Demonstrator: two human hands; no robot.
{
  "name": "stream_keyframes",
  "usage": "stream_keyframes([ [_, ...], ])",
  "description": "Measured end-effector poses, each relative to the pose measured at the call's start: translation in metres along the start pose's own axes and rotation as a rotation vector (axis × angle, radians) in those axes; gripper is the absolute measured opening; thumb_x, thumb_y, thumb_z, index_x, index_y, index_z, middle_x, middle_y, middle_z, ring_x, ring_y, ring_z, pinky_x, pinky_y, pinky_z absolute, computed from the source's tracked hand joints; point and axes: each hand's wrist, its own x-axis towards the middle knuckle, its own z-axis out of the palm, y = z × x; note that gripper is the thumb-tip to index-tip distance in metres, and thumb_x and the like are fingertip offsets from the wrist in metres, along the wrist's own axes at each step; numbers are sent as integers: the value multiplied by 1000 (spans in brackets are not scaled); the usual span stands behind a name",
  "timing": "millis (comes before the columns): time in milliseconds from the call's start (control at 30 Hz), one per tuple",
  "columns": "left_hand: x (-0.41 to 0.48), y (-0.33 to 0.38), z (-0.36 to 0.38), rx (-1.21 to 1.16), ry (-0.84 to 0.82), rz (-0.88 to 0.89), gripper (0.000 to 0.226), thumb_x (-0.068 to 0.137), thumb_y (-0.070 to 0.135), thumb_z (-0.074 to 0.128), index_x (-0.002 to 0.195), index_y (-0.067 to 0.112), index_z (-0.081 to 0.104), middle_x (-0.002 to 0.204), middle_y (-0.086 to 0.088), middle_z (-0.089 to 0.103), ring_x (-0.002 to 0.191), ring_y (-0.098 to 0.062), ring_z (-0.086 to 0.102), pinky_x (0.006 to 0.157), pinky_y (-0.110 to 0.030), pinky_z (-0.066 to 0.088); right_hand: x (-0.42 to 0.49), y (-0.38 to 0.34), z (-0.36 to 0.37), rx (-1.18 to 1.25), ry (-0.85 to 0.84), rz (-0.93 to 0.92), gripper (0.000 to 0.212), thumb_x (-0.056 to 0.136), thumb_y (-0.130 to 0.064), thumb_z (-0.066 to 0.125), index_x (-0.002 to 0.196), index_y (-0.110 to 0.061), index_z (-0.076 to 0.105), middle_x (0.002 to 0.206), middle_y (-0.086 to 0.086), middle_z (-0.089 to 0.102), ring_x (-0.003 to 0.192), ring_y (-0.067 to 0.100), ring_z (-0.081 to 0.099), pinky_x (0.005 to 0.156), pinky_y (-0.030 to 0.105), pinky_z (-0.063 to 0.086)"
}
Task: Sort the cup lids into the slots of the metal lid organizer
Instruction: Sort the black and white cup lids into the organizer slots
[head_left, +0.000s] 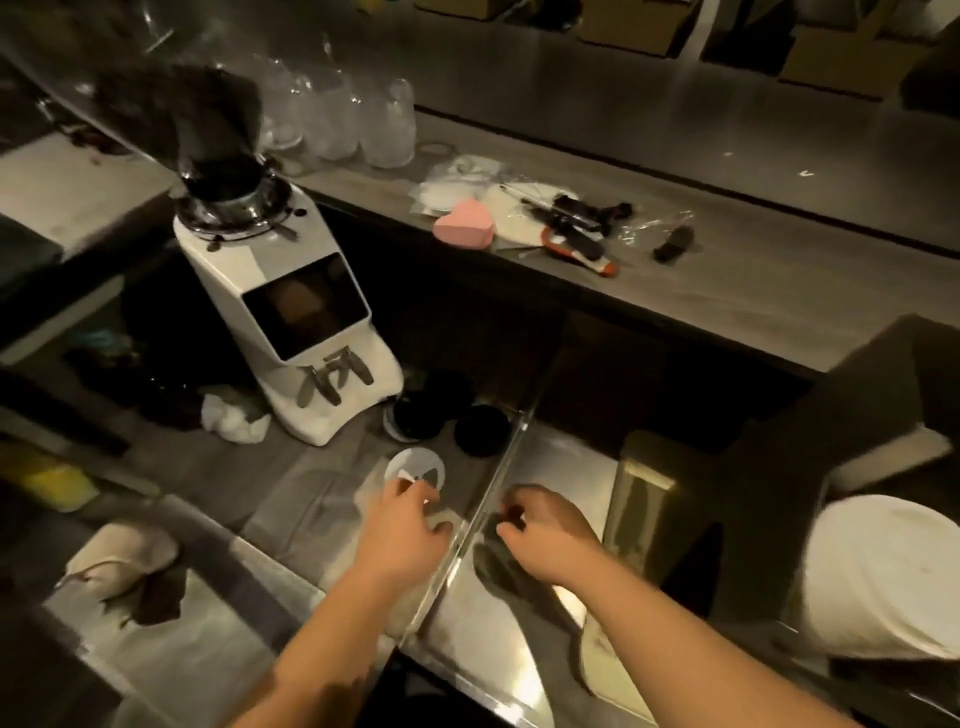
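White cup lid (415, 466) lies flat on the counter (291, 483) near the grinder (291, 312) base, with black lids (482, 430) just behind; its dark markings are too blurred to read. Left hand (410, 525): bent fingers touch the lid's near rim, grip not determinable. Right hand (545, 530): fingers curled inward, just beside the left; whether it holds anything cannot be told.

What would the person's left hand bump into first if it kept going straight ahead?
Most likely the pale round lid lying on the counter: the left hand points at it, fingertips about at its near edge. Blur hides whether they touch. Black lids lie beyond.
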Motion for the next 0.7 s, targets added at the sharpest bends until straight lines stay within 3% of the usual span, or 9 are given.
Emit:
stream_keyframes([
  [100,36,-18,11,170,-23,-76,65,86,41,67,143,25,42,153,-6,29,145,-29,22,114,-42,30,53,-4,27,-50,-25,13,30,91,-27,54,121,-25,60,125,2,57,107,24,60,89,30,48],
  [200,74,-30,27,265,-119,-104,64,95,36,55,152,26,28,162,-17,13,152,-36,0,120,-54,17,97,-6,44,-34,23,29,46,91,-25,53,137,-29,49,143,-1,45,116,30,58,96,36,49],
  [333,90,-43,44,357,-239,-109,68,95,46,57,152,20,31,165,-24,-2,152,-39,-12,121,-55,8,136,7,55,-170,30,40,55,91,-17,54,143,-26,42,145,3,42,117,33,58,97,40,49],
  [433,83,-46,47,346,-160,-87,56,96,48,55,144,21,46,165,-22,0,152,-40,-4,122,-52,10,152,16,64,-270,47,57,51,88,-5,56,137,-19,50,139,7,47,114,31,58,93,38,50],
  [533,72,-59,49,215,-66,-27,37,90,50,62,121,29,66,162,-19,17,149,-40,15,117,-51,26,160,16,68,-324,93,26,37,89,-7,58,124,-18,61,129,7,58,112,28,59,89,33,49],
  [600,65,-64,41,-1,5,-25,9,82,50,72,87,42,69,155,-15,34,142,-39,32,107,-52,40,154,13,68,-317,155,-27,27,91,-11,56,116,-17,65,120,6,61,106,26,61,81,29,46],
  [633,62,-64,36,-144,32,-34,13,79,50,73,74,44,63,151,-12,40,138,-37,39,103,-50,43,148,12,68,-234,202,-59,22,92,-11,56,111,-16,65,113,6,62,101,26,61,77,27,43],
  [700,51,-61,20,-462,61,-98,15,78,48,72,72,37,64,146,-7,47,131,-29,48,101,-42,44,128,4,60,24,308,-88,11,95,-12,56,101,-17,63,98,3,62,90,25,62,71,22,39],
])
